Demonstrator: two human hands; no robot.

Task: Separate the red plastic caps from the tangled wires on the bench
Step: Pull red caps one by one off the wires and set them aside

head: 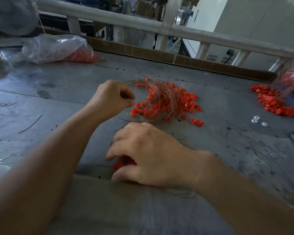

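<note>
A bundle of thin coppery wires point(161, 97) lies tangled over a pile of red plastic caps point(183, 100) in the middle of the grey bench point(58, 85). My left hand point(112, 97) is curled at the bundle's left end, its fingertips pinching thin wire strands. My right hand point(148, 155) is nearer to me, fingers curled round a few red caps point(124, 162) against the bench. Loose wire strands run under that hand.
A second heap of red caps point(271, 100) with wires lies at the right by a bag. A clear plastic bag point(58, 48) holding red caps sits at the back left. Small white parts point(257, 120) lie at the right. A cardboard edge and railing bound the far side.
</note>
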